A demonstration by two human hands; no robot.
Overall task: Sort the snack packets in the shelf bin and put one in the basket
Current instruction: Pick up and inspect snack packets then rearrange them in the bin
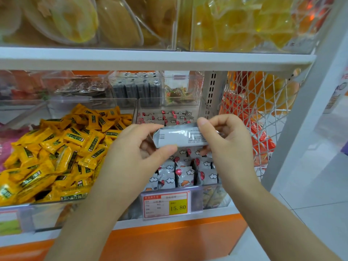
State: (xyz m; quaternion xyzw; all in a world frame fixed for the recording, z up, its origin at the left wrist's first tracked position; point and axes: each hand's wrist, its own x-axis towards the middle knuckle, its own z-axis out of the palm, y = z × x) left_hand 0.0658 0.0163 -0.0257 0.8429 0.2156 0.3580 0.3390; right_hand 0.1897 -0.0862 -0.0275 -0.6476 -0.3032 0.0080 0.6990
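Observation:
A grey-white snack packet [178,137] with small print on its back hangs over the clear shelf bin [209,193]. My left hand [135,149] pinches its left end between thumb and fingers. My right hand [226,142] grips its right end with curled fingers. Below, the bin holds several white packets [185,174] printed with clouds and red balloons, standing in rows. No basket is in view.
A bin of yellow snack packets [62,153] lies to the left. A price tag [165,205] reading 15.80 hangs on the bin front. Smaller clear boxes [180,91] stand behind. A white wire rack [263,117] of orange bags is at the right.

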